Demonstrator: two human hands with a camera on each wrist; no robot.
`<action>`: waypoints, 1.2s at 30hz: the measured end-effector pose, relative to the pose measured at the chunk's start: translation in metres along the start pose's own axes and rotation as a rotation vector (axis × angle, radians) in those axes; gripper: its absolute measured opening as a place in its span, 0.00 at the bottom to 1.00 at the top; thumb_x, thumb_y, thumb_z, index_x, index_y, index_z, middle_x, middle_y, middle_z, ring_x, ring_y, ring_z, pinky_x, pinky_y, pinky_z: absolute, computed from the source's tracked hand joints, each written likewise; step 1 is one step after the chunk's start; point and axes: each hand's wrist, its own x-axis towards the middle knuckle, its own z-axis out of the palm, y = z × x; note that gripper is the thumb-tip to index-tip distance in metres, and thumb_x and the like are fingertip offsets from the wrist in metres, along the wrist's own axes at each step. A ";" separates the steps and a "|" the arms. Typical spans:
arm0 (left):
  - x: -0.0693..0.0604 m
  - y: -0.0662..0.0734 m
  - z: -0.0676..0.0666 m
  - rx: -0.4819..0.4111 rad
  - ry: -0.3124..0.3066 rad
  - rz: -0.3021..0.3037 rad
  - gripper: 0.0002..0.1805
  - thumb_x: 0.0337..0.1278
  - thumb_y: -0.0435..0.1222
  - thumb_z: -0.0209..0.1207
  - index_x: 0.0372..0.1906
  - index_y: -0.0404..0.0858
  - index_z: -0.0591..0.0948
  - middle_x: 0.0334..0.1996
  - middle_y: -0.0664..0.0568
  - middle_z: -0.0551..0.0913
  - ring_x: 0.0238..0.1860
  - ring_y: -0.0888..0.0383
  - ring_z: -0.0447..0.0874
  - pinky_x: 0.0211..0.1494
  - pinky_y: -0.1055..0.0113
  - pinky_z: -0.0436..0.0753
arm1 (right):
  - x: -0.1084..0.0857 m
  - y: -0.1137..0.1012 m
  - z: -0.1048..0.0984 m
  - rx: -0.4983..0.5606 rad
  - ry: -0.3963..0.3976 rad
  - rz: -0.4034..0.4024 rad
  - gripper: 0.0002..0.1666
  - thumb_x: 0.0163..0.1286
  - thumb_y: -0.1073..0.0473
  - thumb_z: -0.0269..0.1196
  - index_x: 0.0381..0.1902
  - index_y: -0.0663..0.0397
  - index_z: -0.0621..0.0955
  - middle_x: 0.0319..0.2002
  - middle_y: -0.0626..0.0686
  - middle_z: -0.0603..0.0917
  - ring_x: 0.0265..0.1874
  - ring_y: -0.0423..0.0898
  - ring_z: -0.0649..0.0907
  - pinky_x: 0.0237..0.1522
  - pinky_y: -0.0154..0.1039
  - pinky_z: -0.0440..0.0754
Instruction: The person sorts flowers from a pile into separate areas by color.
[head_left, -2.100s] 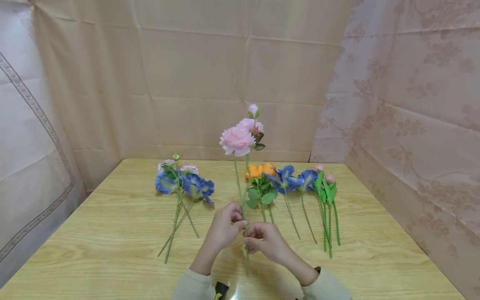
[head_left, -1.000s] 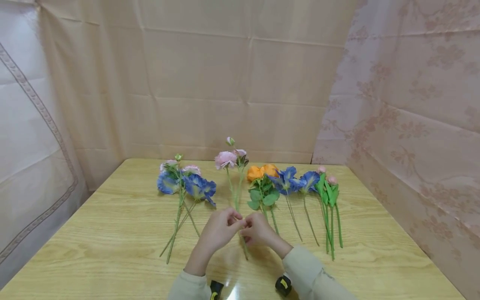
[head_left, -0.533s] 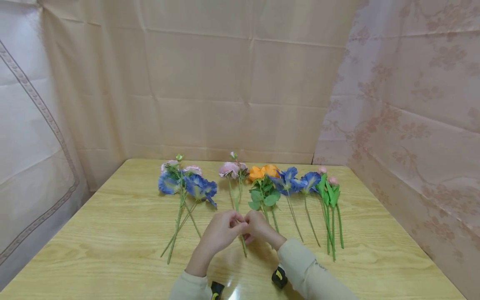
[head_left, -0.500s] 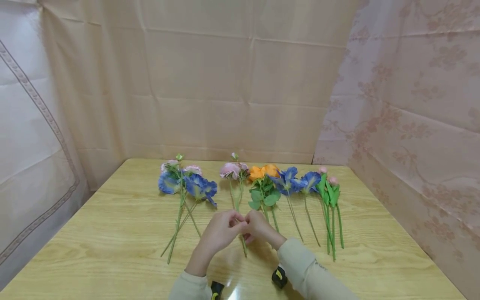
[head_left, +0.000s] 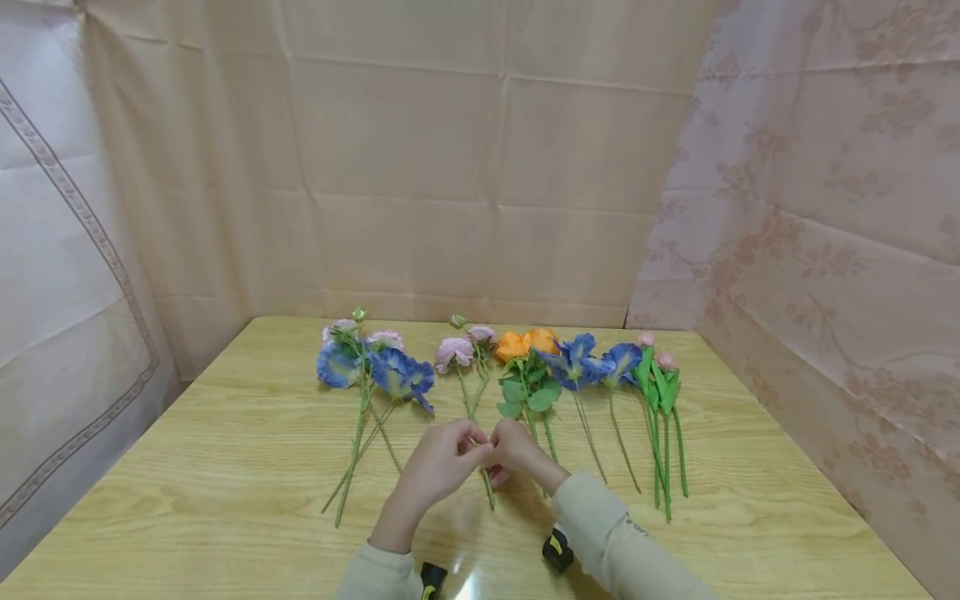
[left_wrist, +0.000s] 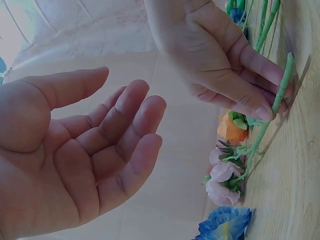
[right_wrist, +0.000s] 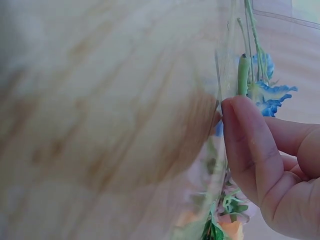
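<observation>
The right hand (head_left: 521, 454) pinches the green stem (head_left: 488, 491) of the pink flower (head_left: 454, 353) between thumb and fingers; the left hand (head_left: 442, 458) is released, its fingers loosely curved around nothing. The pink flower is at the middle of the bench (head_left: 225, 467), blooms toward the far edge. Its rounded blooms have layered, ruffled petals; the slender stem forks below them. To its left, the blue-and-pink bunch (head_left: 393, 375) has broad, wavy petals and crossed stems. To its right are the orange flower (head_left: 517, 343) with flat oval leaves, the blue flowers (head_left: 573, 362) on thin stems, and the pink tulips (head_left: 663, 387) with compact heads and pointed leaves. The bench has a fine wood grain and a glossy finish. In the head view, the hands overlap; the left wrist view shows them apart. The right wrist view shows the blunt stem end close up, dark at its tip. Contact between stem and bench cannot be confirmed.
</observation>
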 end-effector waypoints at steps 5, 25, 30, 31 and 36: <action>-0.001 0.000 0.000 0.002 -0.007 0.007 0.08 0.55 0.35 0.56 0.35 0.34 0.79 0.20 0.56 0.74 0.21 0.62 0.69 0.23 0.69 0.70 | -0.001 -0.002 0.001 0.030 -0.007 0.031 0.07 0.47 0.79 0.60 0.13 0.70 0.77 0.10 0.56 0.77 0.08 0.46 0.78 0.15 0.37 0.78; 0.000 -0.004 -0.001 0.030 0.006 0.004 0.08 0.56 0.36 0.56 0.34 0.34 0.79 0.21 0.55 0.74 0.21 0.62 0.69 0.23 0.69 0.69 | -0.013 -0.003 -0.010 -0.037 -0.064 -0.081 0.09 0.54 0.72 0.61 0.16 0.69 0.78 0.12 0.57 0.78 0.09 0.46 0.79 0.15 0.36 0.77; 0.000 -0.013 -0.011 0.074 0.087 -0.076 0.05 0.56 0.35 0.56 0.33 0.37 0.79 0.23 0.54 0.76 0.24 0.61 0.72 0.26 0.66 0.71 | -0.021 -0.005 -0.016 -0.002 -0.082 -0.075 0.08 0.57 0.68 0.61 0.22 0.70 0.80 0.15 0.57 0.78 0.12 0.49 0.80 0.16 0.38 0.78; 0.000 -0.015 -0.014 0.085 0.108 -0.101 0.05 0.56 0.35 0.56 0.33 0.37 0.79 0.24 0.54 0.77 0.25 0.60 0.73 0.26 0.65 0.72 | -0.023 -0.005 -0.018 0.001 -0.084 -0.074 0.08 0.58 0.68 0.61 0.23 0.70 0.80 0.15 0.57 0.78 0.12 0.50 0.80 0.16 0.38 0.78; -0.001 -0.032 -0.032 0.190 0.248 -0.232 0.07 0.54 0.35 0.57 0.33 0.34 0.80 0.26 0.50 0.79 0.28 0.54 0.76 0.29 0.60 0.74 | -0.029 -0.004 -0.021 0.001 -0.093 -0.093 0.09 0.59 0.66 0.61 0.24 0.70 0.80 0.15 0.58 0.78 0.11 0.49 0.80 0.15 0.38 0.78</action>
